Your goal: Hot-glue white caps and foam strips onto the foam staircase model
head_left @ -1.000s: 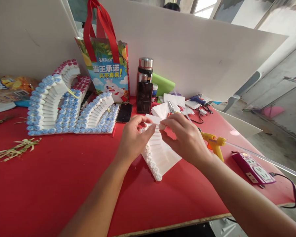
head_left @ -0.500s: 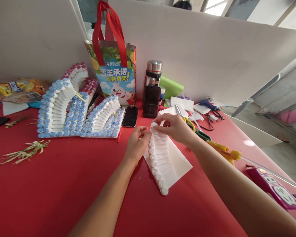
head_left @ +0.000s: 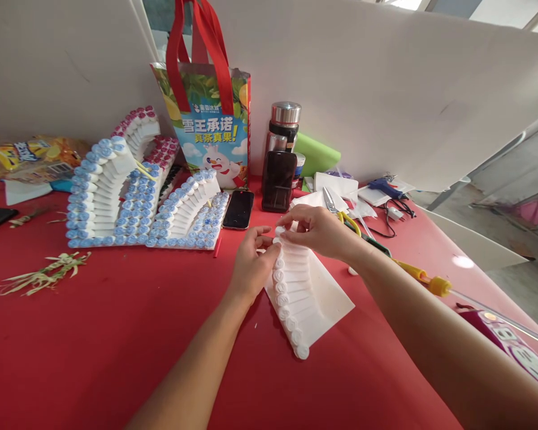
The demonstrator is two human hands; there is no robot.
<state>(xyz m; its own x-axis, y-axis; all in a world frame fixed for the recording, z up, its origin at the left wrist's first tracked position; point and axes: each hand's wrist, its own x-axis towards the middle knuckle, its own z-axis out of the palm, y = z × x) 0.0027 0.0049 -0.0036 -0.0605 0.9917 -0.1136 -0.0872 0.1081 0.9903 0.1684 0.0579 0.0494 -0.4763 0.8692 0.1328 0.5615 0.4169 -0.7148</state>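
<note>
At 11 o'clock on 1 card (head_left: 328,306), the right hand (head_left: 323,230) pinches 1 rosette (head_left: 280,230); the left hand's (head_left: 253,266) grip cannot be told. 2 blue-trimmed models (head_left: 137,209) stand at 10 o'clock.

Tabletop (head_left: 116,340): smooth, semi-gloss, throwing back a bright spot of light at the right. Card (head_left: 334,306): white, smooth, matt, paper-like. Rosettes (head_left: 281,287): matt, soft-looking, ridged in spirals; exact material cannot be told. Bag (head_left: 213,134): printed, with a slight sheen; handles (head_left: 225,74) look like matt woven cloth. Flask lid (head_left: 286,113): metal, polished. Phone (head_left: 238,210): glossy, glass-like face. Scissors: blades (head_left: 329,199) bright metal, grips (head_left: 350,222) plastic. Packet (head_left: 40,158): thin plastic film, crinkled and shiny. Stalks (head_left: 49,272): dry, fibrous, rough. Panel (head_left: 385,89): matt, smooth, lightly scuffed. Floor (head_left: 511,239): rough, dull, concrete-like.
</note>
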